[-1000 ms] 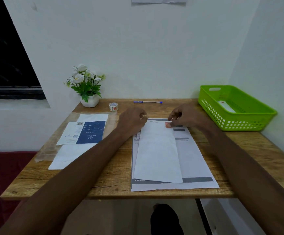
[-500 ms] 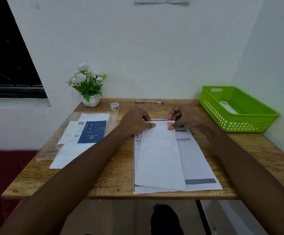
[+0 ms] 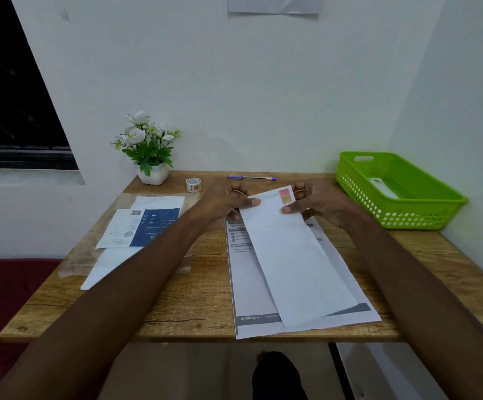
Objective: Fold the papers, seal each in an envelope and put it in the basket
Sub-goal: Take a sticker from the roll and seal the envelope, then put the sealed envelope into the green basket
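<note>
Pinching the envelope (image 3: 295,255) at its far end, both hands (image 3: 228,202) (image 3: 318,204) hold it over a printed sheet (image 3: 249,284).

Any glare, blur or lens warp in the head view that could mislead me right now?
Head view: wide-angle warp bows the table edges; even, dim light, no glare; the envelope and both hands, left and right, sharp; small print unreadable.

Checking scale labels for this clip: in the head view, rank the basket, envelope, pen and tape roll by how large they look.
1. Basket and envelope: they look alike in area, and the envelope is nearer the camera, so I will not rank them.
2. Pen.
3. Tape roll.
</note>
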Available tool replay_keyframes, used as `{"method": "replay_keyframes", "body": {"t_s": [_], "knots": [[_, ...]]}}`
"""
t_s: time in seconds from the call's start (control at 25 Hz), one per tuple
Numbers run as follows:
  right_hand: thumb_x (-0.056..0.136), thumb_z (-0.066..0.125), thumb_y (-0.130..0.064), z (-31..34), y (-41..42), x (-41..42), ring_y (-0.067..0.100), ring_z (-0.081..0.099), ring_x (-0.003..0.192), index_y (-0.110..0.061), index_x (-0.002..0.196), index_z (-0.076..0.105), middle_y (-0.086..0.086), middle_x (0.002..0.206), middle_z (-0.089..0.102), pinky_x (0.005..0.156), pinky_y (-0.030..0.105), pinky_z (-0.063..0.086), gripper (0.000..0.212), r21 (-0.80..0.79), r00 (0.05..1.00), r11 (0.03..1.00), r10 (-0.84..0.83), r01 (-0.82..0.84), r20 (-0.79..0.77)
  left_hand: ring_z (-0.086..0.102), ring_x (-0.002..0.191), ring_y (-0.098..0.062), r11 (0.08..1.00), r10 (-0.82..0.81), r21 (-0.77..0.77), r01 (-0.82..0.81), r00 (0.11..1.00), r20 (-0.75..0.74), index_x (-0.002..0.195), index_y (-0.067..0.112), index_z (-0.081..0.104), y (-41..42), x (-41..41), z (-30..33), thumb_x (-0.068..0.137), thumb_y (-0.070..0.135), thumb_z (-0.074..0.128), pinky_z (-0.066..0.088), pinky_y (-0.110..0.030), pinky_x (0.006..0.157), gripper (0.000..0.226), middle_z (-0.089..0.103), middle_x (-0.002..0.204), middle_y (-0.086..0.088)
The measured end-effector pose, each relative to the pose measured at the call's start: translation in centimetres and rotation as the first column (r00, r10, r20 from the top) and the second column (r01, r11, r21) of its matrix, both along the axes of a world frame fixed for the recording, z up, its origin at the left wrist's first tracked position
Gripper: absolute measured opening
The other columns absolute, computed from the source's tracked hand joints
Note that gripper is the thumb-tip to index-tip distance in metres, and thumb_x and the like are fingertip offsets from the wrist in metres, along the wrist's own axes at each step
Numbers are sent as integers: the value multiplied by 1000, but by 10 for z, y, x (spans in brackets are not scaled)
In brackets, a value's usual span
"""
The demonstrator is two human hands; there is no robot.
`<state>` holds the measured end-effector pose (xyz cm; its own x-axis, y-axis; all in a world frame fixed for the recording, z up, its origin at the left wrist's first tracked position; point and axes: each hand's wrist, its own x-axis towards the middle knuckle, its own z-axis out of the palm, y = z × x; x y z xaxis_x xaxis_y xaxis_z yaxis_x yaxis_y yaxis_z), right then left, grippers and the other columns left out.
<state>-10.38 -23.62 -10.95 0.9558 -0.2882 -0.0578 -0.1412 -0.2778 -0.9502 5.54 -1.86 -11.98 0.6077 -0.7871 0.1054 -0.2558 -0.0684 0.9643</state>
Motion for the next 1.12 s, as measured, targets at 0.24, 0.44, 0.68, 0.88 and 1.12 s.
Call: {"method": "replay_keyframes", "body": {"t_s": [0.24,0.44,0.68,0.88,1.12], "knots": [[71,90,-15,13,14,-18,16,68,65,0,105,70,9,86,75,56,27,56,42,-3,989,1000,-19,19,-147,71,71,-16,978,148,-124,-166,978,-145,90,10,75,8,6,-2,81,17,85,51,-21,48,15,79,88,-10],[73,85,2,6,24,-66,19,71,69,-4,104,69,14,90,76,55,27,57,36,43,986,998,-42,50,-161,74,80,-20,951,193,-176,-253,933,-303,104,1,76,11,3,-2,82,13,83,59,-30,63,26,78,96,-14],[73,81,8,-7,27,-113,20,73,67,0,96,73,17,90,77,53,26,55,25,84,984,983,-157,164,-80,76,75,-24,962,126,-185,-203,925,-359,90,-4,74,-1,-13,0,82,5,82,61,-23,58,14,78,94,-18],[72,83,5,6,19,-139,21,72,71,-1,94,75,14,87,77,56,26,55,25,24,968,968,-249,249,-8,75,70,-26,964,48,-226,-138,931,-363,77,-2,79,-13,-28,11,83,5,82,64,-30,64,10,75,85,-18],[75,79,7,32,-1,-166,21,73,70,2,98,74,13,84,77,60,29,57,24,1,946,948,-317,317,67,74,80,-31,951,-11,-286,-115,915,-403,96,-14,73,-51,-52,34,82,13,85,64,-35,74,33,74,90,-19]]}}
